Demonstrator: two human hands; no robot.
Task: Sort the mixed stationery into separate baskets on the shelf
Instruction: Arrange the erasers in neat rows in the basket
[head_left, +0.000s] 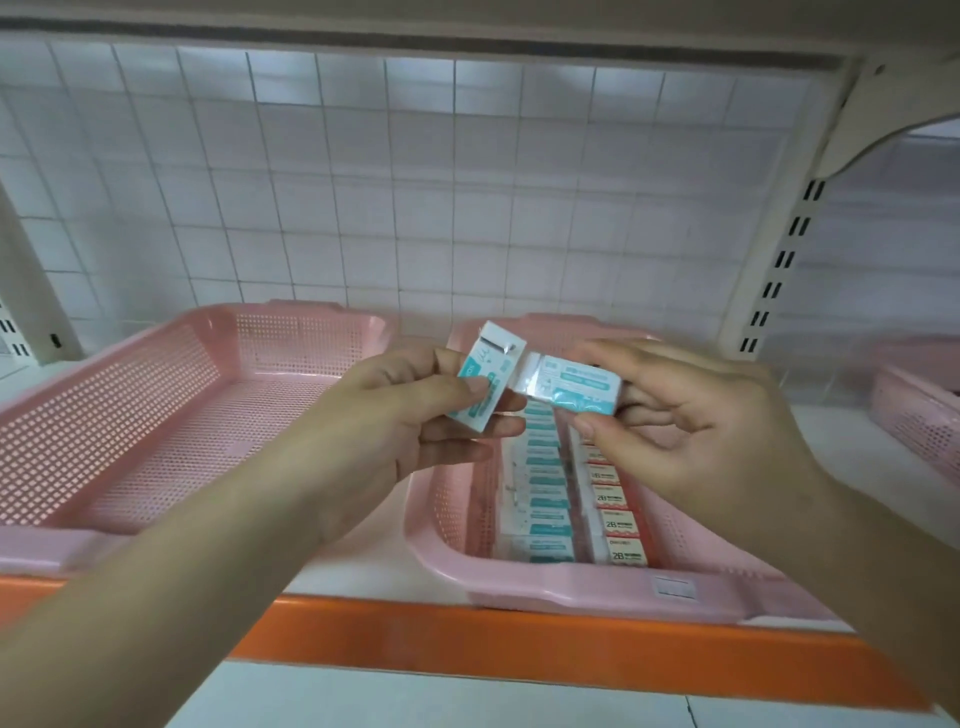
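My left hand (415, 415) pinches a teal-and-white wrapped eraser (485, 371), held upright above the gap between two pink baskets. My right hand (691, 421) grips a second teal-and-white eraser (571, 384), lying flat, its end almost touching the first. Both hover over the right pink basket (597, 592). Inside it runs a row of teal erasers (543, 488) and, to its right, a row of red-and-cream 2B erasers (615, 514). The left pink basket (130, 410) shows only its perforated floor.
The baskets stand on a white shelf with an orange front edge (519, 644). A wire-grid back panel (415, 197) rises behind them. A slotted upright post (779, 249) stands at the right. Beyond it, part of a third pink basket (919, 415) shows.
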